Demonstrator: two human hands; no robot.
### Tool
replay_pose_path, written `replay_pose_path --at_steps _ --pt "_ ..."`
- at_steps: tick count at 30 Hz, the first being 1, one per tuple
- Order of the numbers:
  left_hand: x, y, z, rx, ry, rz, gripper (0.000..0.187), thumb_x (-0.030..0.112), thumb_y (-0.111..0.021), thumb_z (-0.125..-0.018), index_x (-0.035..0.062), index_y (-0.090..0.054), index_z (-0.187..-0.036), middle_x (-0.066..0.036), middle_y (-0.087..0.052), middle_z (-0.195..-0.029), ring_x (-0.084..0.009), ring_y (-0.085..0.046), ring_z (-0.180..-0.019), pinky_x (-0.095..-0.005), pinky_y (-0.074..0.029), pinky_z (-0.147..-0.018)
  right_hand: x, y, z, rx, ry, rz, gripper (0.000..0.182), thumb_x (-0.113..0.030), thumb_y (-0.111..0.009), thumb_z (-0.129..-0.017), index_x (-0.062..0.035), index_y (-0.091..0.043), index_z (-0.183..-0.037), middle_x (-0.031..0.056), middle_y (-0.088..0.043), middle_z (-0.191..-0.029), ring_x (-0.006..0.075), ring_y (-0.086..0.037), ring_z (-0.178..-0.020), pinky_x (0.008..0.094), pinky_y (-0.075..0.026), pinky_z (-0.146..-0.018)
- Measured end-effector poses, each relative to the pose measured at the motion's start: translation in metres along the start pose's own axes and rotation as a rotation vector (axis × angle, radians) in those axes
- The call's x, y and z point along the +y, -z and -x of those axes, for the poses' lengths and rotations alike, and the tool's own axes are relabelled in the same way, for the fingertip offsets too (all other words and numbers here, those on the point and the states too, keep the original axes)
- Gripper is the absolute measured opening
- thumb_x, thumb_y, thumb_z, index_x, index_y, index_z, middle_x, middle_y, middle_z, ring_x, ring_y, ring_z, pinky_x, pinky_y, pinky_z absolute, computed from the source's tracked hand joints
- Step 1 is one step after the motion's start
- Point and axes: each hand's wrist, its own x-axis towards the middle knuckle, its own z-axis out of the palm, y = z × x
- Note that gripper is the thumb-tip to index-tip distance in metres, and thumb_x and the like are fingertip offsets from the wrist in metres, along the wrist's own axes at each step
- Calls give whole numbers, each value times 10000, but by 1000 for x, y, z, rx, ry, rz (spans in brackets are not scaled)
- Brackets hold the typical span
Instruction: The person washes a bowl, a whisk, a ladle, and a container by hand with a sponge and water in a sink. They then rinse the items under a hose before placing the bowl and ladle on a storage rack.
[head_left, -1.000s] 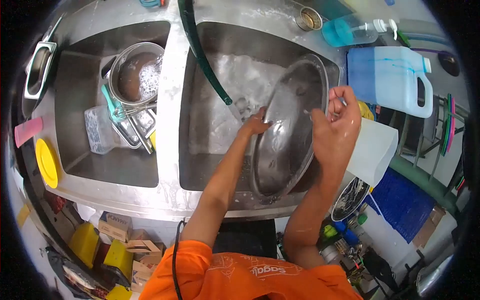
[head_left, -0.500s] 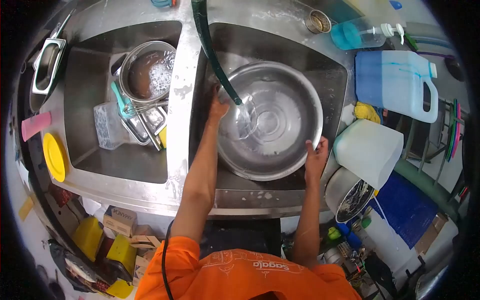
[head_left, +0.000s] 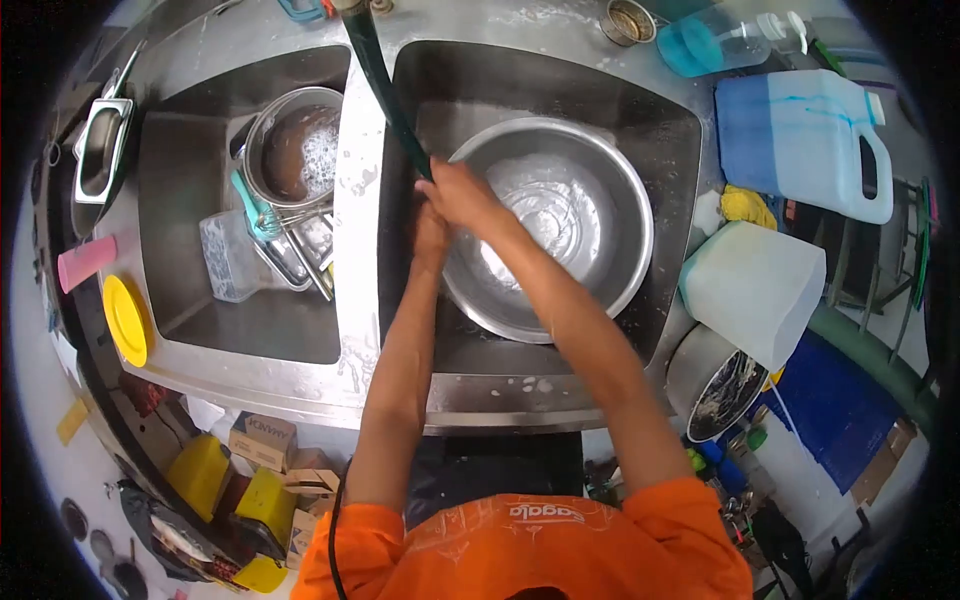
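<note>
A large round metal basin (head_left: 628, 270) sits in the right sink with some water moving in its bottom. My left hand (head_left: 431, 232) is at the basin's left rim, fingers mostly hidden behind the rim and my other hand. Reaching across the basin, my right hand (head_left: 466, 198) is closed around the lower end of a dark green hose (head_left: 380, 85), just above my left hand. The hose's mouth is hidden by my hands.
The left sink (head_left: 180, 280) holds a pot (head_left: 292, 145) of soapy brown water, a whisk (head_left: 265, 222) and a clear plastic container (head_left: 228, 258). At right stand a blue-liquid jug (head_left: 790, 145), a pump bottle (head_left: 700, 45) and a white container (head_left: 755, 285). A yellow plate (head_left: 126, 320) lies left.
My right hand has left the basin's right rim and taken hold of the hose. The hose end has shifted left, away from the basin's middle. My left hand stays near the left rim.
</note>
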Motion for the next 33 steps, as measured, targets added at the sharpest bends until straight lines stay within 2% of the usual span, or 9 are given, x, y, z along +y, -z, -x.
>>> replay_pose_path --at_steps 6,8,12,18,21,25,28,30,33 --pt "46 58 7 -492 483 -90 601 176 -641 -742 -16 -428 -1270 -290 -556 -1147 -394 -546 -1096 -415 -433 -923 26 41 -65 92 -213 70 412 -344 -591 -866 60 -602 -948 262 -626 -919 425 -604 -891 460 -483 -769" --pt "54 53 -11 -336 444 40 647 141 -633 -732 -1 -380 -1310 -291 -538 -1174 -406 -530 -1109 -419 -426 -933 22 19 -60 -234 187 236 393 -322 -565 -886 64 -601 -948 266 -618 -957 410 -595 -939 461 -482 -788" --pt "2 2 -37 68 128 152 732 70 -654 -662 -11 -372 -1332 -253 -524 -1215 -398 -491 -1160 -388 -409 -982 26 36 -70 24 -232 46 425 -347 -587 -875 58 -598 -1007 280 -565 -1117 385 -565 -1051 435 -444 -908" --pt "-71 -38 -9 -6 -42 334 678 58 -644 -689 12 -395 -1318 -237 -494 -1257 -380 -447 -1208 -390 -352 -1021 12 23 -51 -421 199 138 417 -346 -554 -888 69 -589 -905 304 -605 -858 410 -602 -913 475 -472 -793" --pt "8 4 -28 206 -62 222 640 115 -634 -709 20 -416 -1303 -223 -530 -1222 -387 -497 -1155 -406 -411 -962 15 22 -56 -60 -202 -39 464 -377 -573 -871 86 -596 -837 309 -610 -870 422 -603 -914 475 -480 -783" --pt "10 25 6 -173 349 51 521 152 -603 -791 0 -447 -1264 -238 -584 -1139 -407 -557 -1068 -438 -455 -895 0 5 -32 -168 272 196 407 -315 -597 -864 90 -608 -905 261 -633 -848 399 -625 -857 457 -498 -756" --pt "-18 10 3 -3 301 38 537 113 -635 -757 -10 -456 -1248 -266 -577 -1128 -412 -557 -1065 -432 -457 -895 19 42 -60 -106 -139 79 409 -324 -614 -849 80 -618 -916 277 -625 -886 400 -609 -920 454 -487 -807" --pt "-20 5 -13 142 97 187 641 93 -658 -692 -32 -419 -1274 -293 -544 -1164 -408 -529 -1112 -424 -444 -928 20 26 -62 108 -99 69 378 -309 -624 -842 61 -631 -922 267 -631 -886 394 -614 -910 443 -498 -795" --pt "-33 2 -7 -212 94 417 731 85 -653 -697 -39 -333 -1343 -300 -487 -1242 -398 -472 -1187 -405 -394 -994 1 27 -52 -201 126 235 345 -291 -637 -832 48 -651 -895 252 -637 -906 373 -630 -880 434 -509 -776"
